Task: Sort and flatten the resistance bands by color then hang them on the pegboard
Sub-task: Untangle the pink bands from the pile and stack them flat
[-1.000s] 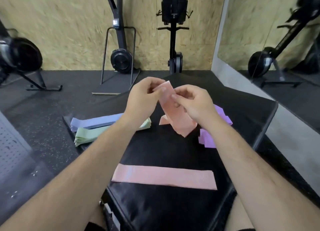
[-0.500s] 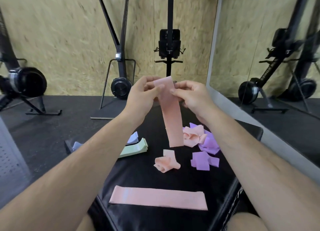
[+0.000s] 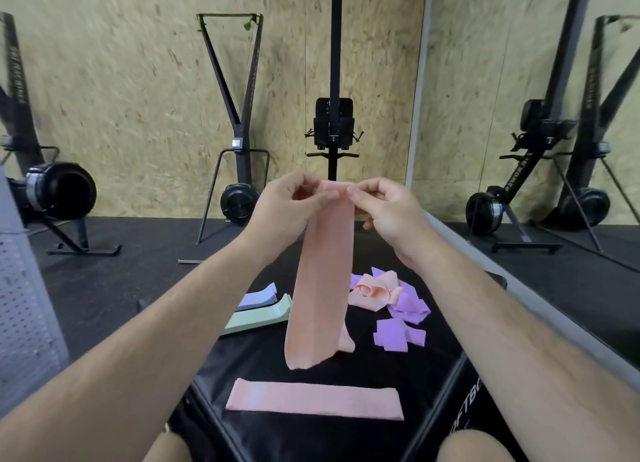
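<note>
Flattening continues: left hand and right hand pinch the hanging pink band by its top edge, which probably goes next onto the flat pink band below them on the bench.

Bare black pad beside crumpled bands

Bare left hand, bare right hand, bare forearms, short nails on fingers, bare knees below.

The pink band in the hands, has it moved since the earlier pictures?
Yes. The held pink band, pinched by the left hand and right hand, rose from the black box and hangs straight beyond the flat pink band.
</note>
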A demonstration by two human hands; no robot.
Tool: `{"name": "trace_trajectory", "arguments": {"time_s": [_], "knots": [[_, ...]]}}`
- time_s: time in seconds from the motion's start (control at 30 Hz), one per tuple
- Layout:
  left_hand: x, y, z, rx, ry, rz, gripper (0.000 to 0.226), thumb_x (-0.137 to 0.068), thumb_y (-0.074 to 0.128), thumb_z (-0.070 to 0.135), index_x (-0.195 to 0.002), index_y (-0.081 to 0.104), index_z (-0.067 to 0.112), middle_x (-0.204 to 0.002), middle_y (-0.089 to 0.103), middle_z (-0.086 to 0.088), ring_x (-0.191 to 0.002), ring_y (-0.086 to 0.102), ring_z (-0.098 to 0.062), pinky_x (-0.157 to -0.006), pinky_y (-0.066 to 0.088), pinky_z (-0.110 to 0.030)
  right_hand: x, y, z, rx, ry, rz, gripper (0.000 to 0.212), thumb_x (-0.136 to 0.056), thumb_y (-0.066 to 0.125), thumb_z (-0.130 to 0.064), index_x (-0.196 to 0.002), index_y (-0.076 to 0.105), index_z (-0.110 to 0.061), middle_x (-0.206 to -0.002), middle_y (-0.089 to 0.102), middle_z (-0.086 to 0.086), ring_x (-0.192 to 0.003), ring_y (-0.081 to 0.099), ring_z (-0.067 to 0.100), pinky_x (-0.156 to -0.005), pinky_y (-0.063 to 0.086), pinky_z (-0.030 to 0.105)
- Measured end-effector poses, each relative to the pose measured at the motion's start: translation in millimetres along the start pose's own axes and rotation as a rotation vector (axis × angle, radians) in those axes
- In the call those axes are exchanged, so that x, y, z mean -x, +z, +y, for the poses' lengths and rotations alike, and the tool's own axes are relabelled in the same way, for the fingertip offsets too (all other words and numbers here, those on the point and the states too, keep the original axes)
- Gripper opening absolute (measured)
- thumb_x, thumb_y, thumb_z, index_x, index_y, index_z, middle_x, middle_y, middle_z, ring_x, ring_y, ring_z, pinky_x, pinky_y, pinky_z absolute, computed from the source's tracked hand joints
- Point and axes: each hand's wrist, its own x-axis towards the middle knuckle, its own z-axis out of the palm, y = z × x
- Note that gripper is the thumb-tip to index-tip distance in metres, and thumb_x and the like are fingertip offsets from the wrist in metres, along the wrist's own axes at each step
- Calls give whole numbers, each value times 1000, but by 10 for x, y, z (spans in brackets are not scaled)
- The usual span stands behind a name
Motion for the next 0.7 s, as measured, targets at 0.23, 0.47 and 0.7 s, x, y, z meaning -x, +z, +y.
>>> {"name": "trace_trajectory", "arguments": {"time_s": [0.23,0.47,0.7], "knots": [[271,-141,71,46,-27,-106,32,-87,74,44,-89,69,13,-95,67,-25,-83,64,-28,-88,54,-56,209,-46,-89,-181,217,-128,4,-101,59,-10,-101,60,-14,-89,64,5,-79,61,18,-68,49,32],[384,-137,69,-18,-84,-101,16,-88,61,46,-81,62,32,-85,68,-10,-79,58,-22,-85,52,-51,419,-76,-259,31,163,-392,37,-90,75,-38,-111,54,-15,-74,47,-4,-54,37,11,-57,37,27],[482,-251,101,-15,-55,-129,15,-104,52,13,-104,57,27,-81,65,0,-75,54,-17,-74,41,-36,408,-71,-230,218,105,-345,23,-97,59,-25,-87,65,-5,-80,55,4,-74,49,18,-73,39,33]]}}
